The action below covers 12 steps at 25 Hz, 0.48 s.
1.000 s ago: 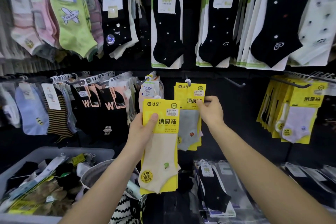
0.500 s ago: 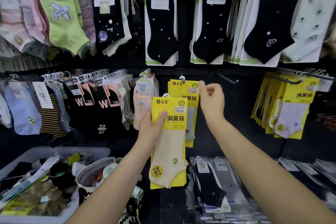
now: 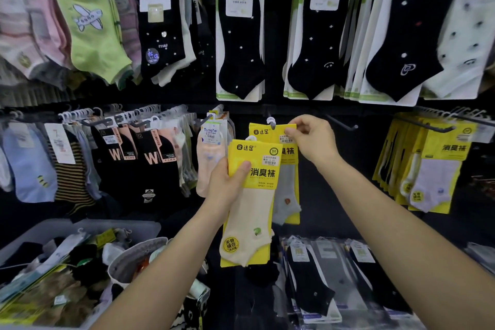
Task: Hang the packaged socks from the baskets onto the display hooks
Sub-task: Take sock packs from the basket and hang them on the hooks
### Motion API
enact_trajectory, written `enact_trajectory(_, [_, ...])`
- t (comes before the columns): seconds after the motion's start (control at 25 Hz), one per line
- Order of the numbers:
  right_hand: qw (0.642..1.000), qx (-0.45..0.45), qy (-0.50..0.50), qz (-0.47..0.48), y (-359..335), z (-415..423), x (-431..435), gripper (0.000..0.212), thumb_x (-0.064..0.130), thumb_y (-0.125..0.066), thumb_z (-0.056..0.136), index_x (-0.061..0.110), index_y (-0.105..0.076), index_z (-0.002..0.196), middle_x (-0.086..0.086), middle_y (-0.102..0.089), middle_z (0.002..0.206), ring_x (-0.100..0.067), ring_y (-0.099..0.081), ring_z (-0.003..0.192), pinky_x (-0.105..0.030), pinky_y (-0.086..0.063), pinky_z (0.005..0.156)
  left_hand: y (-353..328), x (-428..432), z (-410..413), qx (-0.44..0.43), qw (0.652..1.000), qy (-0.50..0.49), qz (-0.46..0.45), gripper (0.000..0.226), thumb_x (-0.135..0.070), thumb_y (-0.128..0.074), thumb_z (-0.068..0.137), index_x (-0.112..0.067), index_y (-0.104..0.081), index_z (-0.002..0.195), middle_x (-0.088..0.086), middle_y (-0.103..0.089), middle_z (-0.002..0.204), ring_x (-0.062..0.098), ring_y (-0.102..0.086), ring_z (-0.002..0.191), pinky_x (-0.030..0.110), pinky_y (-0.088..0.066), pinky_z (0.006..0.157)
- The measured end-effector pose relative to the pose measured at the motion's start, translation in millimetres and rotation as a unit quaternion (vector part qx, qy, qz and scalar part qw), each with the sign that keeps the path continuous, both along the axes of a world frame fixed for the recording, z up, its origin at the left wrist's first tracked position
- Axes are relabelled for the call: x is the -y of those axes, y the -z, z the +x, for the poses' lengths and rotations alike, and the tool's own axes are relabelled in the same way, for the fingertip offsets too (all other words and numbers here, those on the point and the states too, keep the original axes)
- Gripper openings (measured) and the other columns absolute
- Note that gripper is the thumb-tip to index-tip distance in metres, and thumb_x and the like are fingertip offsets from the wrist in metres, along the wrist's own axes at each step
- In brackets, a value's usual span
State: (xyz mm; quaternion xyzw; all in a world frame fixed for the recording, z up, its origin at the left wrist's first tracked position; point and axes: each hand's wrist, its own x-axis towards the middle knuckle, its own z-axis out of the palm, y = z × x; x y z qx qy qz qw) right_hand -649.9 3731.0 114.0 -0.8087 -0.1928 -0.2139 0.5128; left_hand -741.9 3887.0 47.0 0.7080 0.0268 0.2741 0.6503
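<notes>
The left hand [image 3: 227,185] pinched a yellow-carded cream sock pack [image 3: 253,195] just below the display hook [image 3: 272,123]. The right hand [image 3: 312,139] pinched the hung yellow grey-sock pack [image 3: 286,169]. A misaligned hanger loop could have missed the hook, dropping the pack.

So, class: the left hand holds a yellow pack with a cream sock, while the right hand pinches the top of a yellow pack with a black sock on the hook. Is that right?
Not quite. The head view shows the pack on the hook holds a grey sock, not a black one. The rest stands: the left hand holds the cream-sock pack, and the right hand pinches the hung pack's top.
</notes>
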Motion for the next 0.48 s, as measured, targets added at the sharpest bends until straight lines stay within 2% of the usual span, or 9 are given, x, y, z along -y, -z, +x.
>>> enact_trajectory(0.12, [0.998, -0.033, -0.041, 0.033, 4, -10, 7, 0.01, 0.016, -0.066, 0.085, 0.025, -0.062, 0.082, 0.004, -0.063, 0.077, -0.012, -0.061, 0.077, -0.026, -0.049, 0.072, 6, -2, -11, 0.023, 0.999, 0.027, -0.009, 0.011, -0.015, -0.053, 0.093, -0.023, -0.06, 0.099, 0.005, -0.068, 0.105, 0.02, -0.066, 0.094, 0.031, -0.055, 0.082])
enact_trajectory(0.2, [0.996, -0.039, -0.065, 0.048, 7, -19, 11, 0.014, 0.014, -0.066, 0.085, 0.026, -0.061, 0.079, 0.005, -0.063, 0.075, -0.01, -0.062, 0.073, -0.022, -0.048, 0.068, 14, -3, -20, 0.028, 0.998, 0.042, -0.023, 0.013, -0.015, -0.053, 0.093, -0.025, -0.06, 0.099, 0.004, -0.069, 0.106, 0.021, -0.067, 0.096, 0.034, -0.055, 0.084])
enact_trajectory(0.36, [0.993, -0.035, -0.091, 0.071, 5, -38, 17, 0.018, 0.013, -0.065, 0.086, 0.029, -0.061, 0.077, 0.007, -0.065, 0.073, 0.001, -0.06, 0.064, -0.013, -0.044, 0.061, 19, -4, -33, 0.043, 0.998, 0.05, -0.016, 0.014, -0.017, -0.053, 0.092, -0.023, -0.06, 0.103, 0.002, -0.069, 0.106, 0.018, -0.067, 0.097, 0.034, -0.055, 0.084])
enact_trajectory(0.48, [0.991, -0.025, -0.11, 0.074, 0, -53, 17, 0.019, 0.013, -0.064, 0.086, 0.03, -0.06, 0.078, 0.003, -0.066, 0.077, 0.0, -0.06, 0.066, -0.013, -0.046, 0.06, 16, 0, -37, 0.051, 0.995, 0.082, 0.004, 0.022, -0.018, -0.052, 0.092, -0.013, -0.058, 0.112, 0.006, -0.069, 0.109, 0.02, -0.067, 0.098, 0.032, -0.055, 0.083])
